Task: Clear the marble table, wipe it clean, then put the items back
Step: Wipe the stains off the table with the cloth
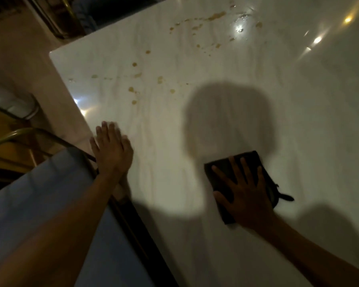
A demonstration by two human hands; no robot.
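Observation:
The white marble table (226, 104) fills most of the head view. Brown spill spots (133, 90) are scattered across its left and far parts, with wet glints near the far edge. A dark folded cloth (222, 172) lies flat on the table at the lower right. My right hand (245, 193) presses down on the cloth with fingers spread straight. My left hand (112, 150) rests flat on the table near its left edge, fingers straight and holding nothing.
A chair with a blue seat (56, 204) and a metal frame (19, 135) stands against the table's left edge under my left arm. Another chair back (56, 19) shows beyond the far left corner. Tan floor lies to the left.

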